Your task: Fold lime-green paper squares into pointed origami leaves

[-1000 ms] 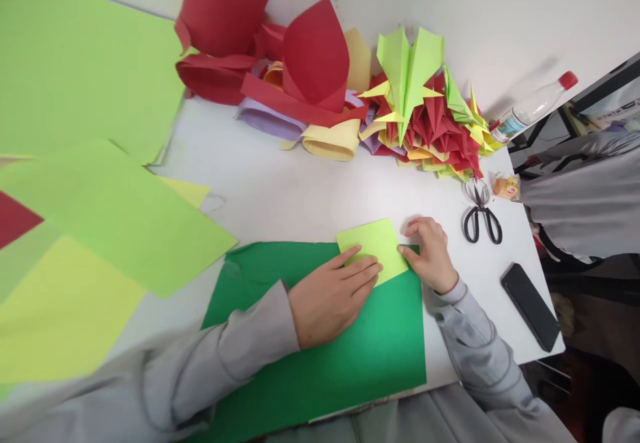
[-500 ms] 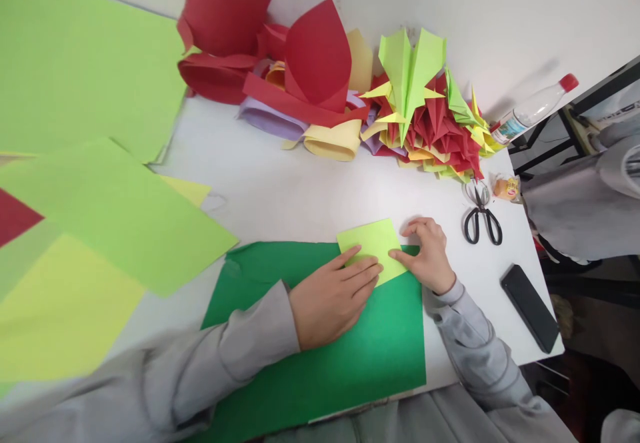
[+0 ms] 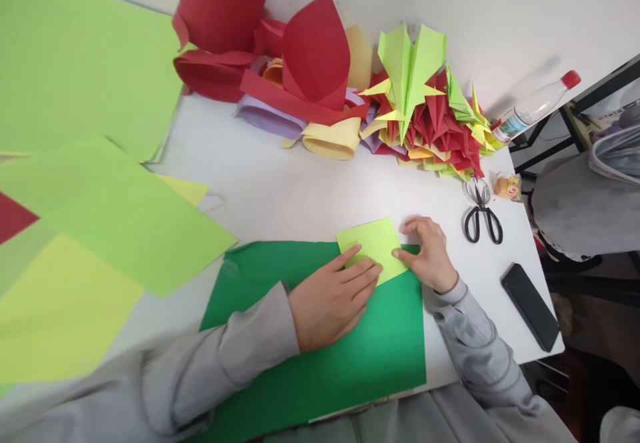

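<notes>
Lying flat on one dark green sheet [image 3: 310,376], the lime paper piece [image 3: 373,239] is just past the fingertips of the left grip [image 3: 333,306] and under the thumb of the right grip [image 3: 430,256]. The left grip is spread flat, pressing down with nothing enclosed; the right is loosely curled, a gap showing between thumb and forefinger. There is one such piece in hand, and I'd judge it barely begun: its outline is plain and four-sided, with none of the points seen on the folded pieces [image 3: 413,83] heaped beyond the right grip. Whether it is already doubled over, I cannot tell. That heap looks like finished work, too overlapped to count.

Beyond the left grip are several curled papers [image 3: 317,56], also uncountable. Left of that grip lie at least four large sheets [image 3: 90,63]: two light green, one yellow, one red; these seem unworked. Right of the right grip, the white surface [image 3: 280,196] carries one pair of scissors [image 3: 481,219] and, nearer the body, one black case [image 3: 530,306]. Farther off are one wrapped snack [image 3: 507,186] and one bottle [image 3: 530,109].
</notes>
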Demonstrator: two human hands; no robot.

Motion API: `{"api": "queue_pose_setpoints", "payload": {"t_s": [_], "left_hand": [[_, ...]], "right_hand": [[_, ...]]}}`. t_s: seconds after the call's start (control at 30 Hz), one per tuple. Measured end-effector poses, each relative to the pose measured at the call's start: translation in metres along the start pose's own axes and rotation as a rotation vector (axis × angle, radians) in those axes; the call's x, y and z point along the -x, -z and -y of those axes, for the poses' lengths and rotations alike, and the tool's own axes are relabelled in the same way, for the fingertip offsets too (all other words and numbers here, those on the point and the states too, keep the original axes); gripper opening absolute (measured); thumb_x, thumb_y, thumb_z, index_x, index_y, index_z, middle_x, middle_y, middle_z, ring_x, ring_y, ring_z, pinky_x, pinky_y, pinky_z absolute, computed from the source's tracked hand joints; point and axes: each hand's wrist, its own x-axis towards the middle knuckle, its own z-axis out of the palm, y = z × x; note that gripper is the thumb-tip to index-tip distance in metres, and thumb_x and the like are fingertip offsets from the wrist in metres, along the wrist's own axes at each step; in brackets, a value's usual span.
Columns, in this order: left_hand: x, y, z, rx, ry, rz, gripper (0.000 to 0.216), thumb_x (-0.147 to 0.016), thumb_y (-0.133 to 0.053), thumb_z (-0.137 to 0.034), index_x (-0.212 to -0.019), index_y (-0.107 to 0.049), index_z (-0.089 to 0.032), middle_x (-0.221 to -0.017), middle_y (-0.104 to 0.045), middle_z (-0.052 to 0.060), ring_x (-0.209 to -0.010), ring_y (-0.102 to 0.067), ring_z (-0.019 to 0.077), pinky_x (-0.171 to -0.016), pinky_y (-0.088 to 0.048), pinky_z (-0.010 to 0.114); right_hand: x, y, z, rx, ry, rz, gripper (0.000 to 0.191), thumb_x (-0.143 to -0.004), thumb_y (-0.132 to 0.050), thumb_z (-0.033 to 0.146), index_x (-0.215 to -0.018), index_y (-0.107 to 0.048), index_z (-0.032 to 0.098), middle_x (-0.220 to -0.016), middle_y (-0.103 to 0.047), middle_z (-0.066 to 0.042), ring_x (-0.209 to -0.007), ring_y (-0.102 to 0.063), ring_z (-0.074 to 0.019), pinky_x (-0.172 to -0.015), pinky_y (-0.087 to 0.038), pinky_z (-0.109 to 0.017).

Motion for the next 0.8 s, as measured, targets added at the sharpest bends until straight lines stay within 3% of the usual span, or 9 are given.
{"api": "queue_pose_setpoints", "payload": {"t_s": [0.13,0.33,0.47,0.7,0.8], "left_hand": [[0.000,0.000,0.001,0.008,-0.007,0.003,0.036,-0.090,-0.046,-0.029,-0.115,-0.062,-0.009,-0.121,-0.064,0.013,-0.112,-0.055,0.0249,-0.113,-0.022,0.049],[0.000,0.001,-0.002,0.039,0.021,0.030,0.039,-0.088,-0.049,-0.032,-0.117,-0.061,-0.009,-0.124,-0.063,0.013,-0.113,-0.054,0.0263,-0.110,-0.027,0.049],[0.000,0.002,-0.004,0.035,0.044,0.041,0.039,-0.088,-0.049,-0.033,-0.117,-0.061,-0.008,-0.125,-0.062,0.014,-0.115,-0.053,0.0264,-0.107,-0.032,0.047],[0.003,0.005,-0.010,-0.012,-0.009,-0.049,0.034,-0.089,-0.048,-0.031,-0.104,-0.068,-0.008,-0.109,-0.069,0.013,-0.104,-0.058,0.0243,-0.113,-0.026,0.046],[0.005,0.010,-0.012,0.003,0.007,-0.088,0.033,-0.088,-0.049,-0.032,-0.096,-0.070,-0.007,-0.101,-0.071,0.014,-0.098,-0.059,0.0245,-0.112,-0.030,0.044]], "right_hand": [[-0.001,0.001,-0.004,-0.019,0.009,-0.004,0.029,-0.068,-0.070,0.023,-0.090,-0.052,0.024,-0.106,-0.062,-0.003,-0.100,-0.055,-0.0249,-0.091,-0.036,-0.044],[0.003,-0.006,0.003,0.077,0.047,-0.009,0.043,-0.062,-0.077,0.041,-0.093,-0.053,0.023,-0.110,-0.057,-0.007,-0.102,-0.051,-0.0276,-0.090,-0.036,-0.045],[0.004,-0.006,0.005,0.077,0.059,0.008,0.046,-0.061,-0.079,0.042,-0.094,-0.053,0.022,-0.111,-0.056,-0.008,-0.102,-0.050,-0.0275,-0.091,-0.036,-0.045],[0.002,-0.005,0.007,0.038,0.041,0.002,0.041,-0.062,-0.078,0.035,-0.091,-0.052,0.022,-0.110,-0.058,-0.007,-0.104,-0.051,-0.0270,-0.092,-0.036,-0.045],[0.002,-0.004,0.007,0.024,0.034,-0.003,0.038,-0.064,-0.077,0.034,-0.091,-0.051,0.023,-0.110,-0.059,-0.007,-0.104,-0.052,-0.0270,-0.091,-0.036,-0.045]]}}
